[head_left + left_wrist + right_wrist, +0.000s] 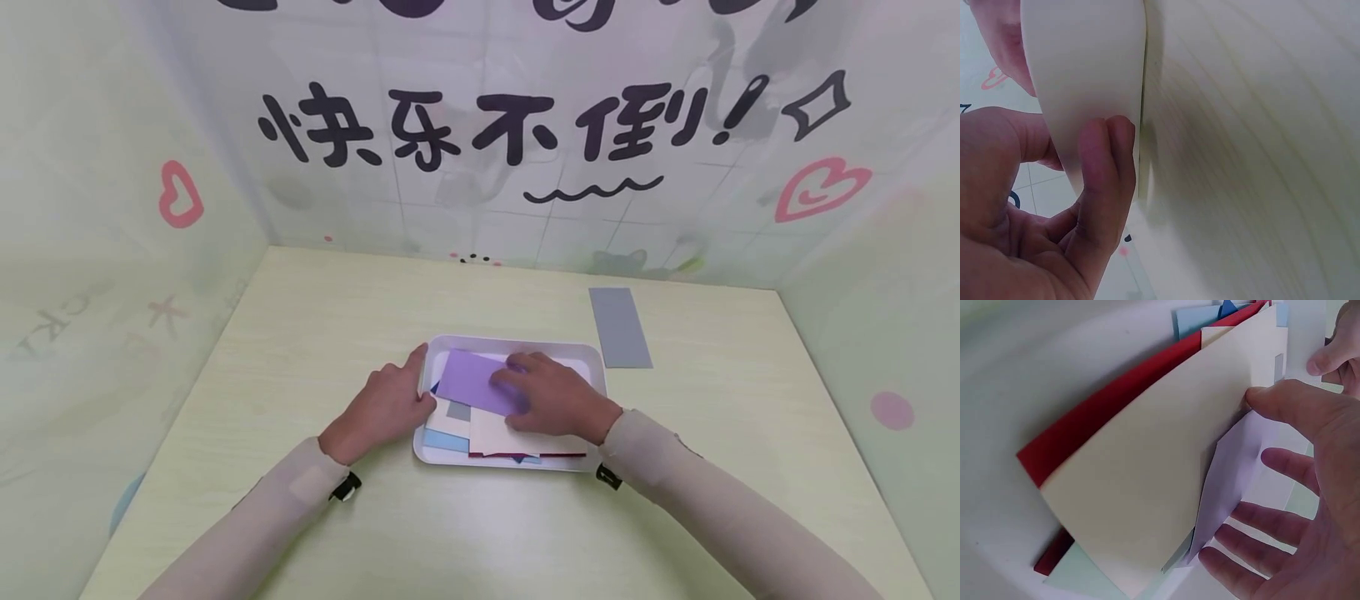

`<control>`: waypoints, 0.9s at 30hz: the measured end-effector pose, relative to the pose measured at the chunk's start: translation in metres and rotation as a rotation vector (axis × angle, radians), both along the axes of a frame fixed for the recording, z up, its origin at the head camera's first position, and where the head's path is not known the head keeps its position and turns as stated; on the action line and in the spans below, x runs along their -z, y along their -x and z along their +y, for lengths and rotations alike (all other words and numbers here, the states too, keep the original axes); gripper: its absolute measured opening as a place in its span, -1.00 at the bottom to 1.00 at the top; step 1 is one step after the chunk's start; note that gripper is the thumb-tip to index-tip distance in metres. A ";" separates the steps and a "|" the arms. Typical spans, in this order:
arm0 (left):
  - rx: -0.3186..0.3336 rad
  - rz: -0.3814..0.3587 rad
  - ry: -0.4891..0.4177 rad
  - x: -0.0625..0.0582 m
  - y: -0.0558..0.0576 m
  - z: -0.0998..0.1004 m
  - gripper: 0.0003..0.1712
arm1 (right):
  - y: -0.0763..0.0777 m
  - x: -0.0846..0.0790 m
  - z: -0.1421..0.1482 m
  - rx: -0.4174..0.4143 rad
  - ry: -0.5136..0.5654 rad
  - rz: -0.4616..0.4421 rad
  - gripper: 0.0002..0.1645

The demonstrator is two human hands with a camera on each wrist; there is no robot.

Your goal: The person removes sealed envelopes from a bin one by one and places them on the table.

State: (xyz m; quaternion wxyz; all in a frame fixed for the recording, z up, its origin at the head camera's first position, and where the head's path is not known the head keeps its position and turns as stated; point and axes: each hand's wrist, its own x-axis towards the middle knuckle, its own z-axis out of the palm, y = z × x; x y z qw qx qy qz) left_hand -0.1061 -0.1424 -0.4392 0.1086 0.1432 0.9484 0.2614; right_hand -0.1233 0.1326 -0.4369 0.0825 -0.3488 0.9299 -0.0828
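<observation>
A shallow white tray (442, 457) sits on the table with several overlapping paper cards in it. My left hand (386, 410) pinches the tray's left wall; in the left wrist view two fingers (1107, 156) press its outer side. Over the tray, my right hand (558, 396) has its spread fingers touching a purple card (467, 377). The right thumb lies on a cream card (1160, 437) beside the purple card's edge. Beneath the cream card show red card (1097, 415), light blue card (447, 440) and a dark blue corner (1227, 309). My hand hides the purple card's right end.
A grey rectangular card (621, 327) lies on the table behind the tray's right end. The pale wooden table (300, 333) is bounded by printed wall sheets (450, 225) at the back and both sides.
</observation>
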 end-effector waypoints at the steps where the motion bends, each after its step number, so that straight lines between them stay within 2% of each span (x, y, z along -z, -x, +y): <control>1: -0.001 -0.003 -0.001 0.000 0.000 0.000 -0.14 | 0.000 0.000 0.000 0.000 -0.002 0.002 -0.40; 14: -0.006 0.003 0.006 0.002 0.000 0.000 -0.13 | -0.002 -0.007 -0.001 -0.023 0.016 0.016 -0.42; 27: -0.001 0.008 -0.001 0.001 -0.001 0.000 -0.13 | 0.000 -0.009 0.002 -0.007 0.035 0.020 -0.38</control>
